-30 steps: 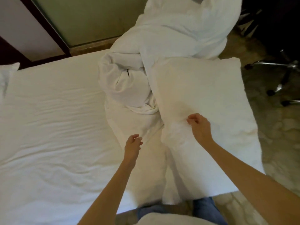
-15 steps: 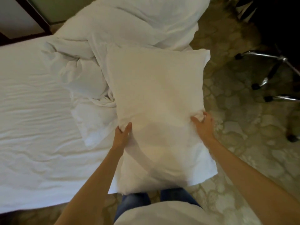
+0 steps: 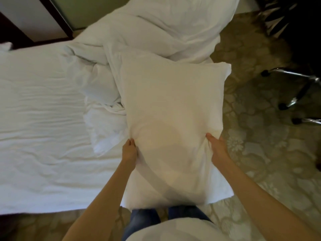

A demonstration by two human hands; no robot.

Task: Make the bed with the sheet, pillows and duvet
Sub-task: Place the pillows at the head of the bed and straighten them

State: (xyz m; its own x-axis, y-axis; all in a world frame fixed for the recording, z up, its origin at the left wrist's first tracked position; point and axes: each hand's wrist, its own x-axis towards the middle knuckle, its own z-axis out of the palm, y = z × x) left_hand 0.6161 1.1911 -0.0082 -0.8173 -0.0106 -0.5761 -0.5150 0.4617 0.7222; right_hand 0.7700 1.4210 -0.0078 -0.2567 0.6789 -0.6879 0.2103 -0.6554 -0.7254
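We hold a white pillow point(image 3: 173, 115) in front of us, one of our hands on each long side. Our left hand point(image 3: 129, 152) grips the left edge, fingers curled into the fabric. Our right hand point(image 3: 218, 148) grips the right edge, thumb on top and denting the cover, the other fingers hidden beneath. Both hands sit nearer the pillow's close end than its far end.

The close end of the pillow sticks out past the edge of the bed, above our legs in blue jeans point(image 3: 144, 220). Its far end overlaps the crumpled white duvet point(image 3: 156, 28), which is heaped at the right end of the bed; we cannot tell whether the two touch. The right side of the pillow hangs over the patterned carpet point(image 3: 260, 153).

To the left, the white sheet point(image 3: 43, 119) covers the mattress, lightly wrinkled. A loose fold of white fabric point(image 3: 104, 133) lies on it just beside the pillow's left edge, next to our left hand.

On the carpet to the right stands a chair base point(image 3: 295, 94) with metal legs and dark casters, well apart from the pillow.
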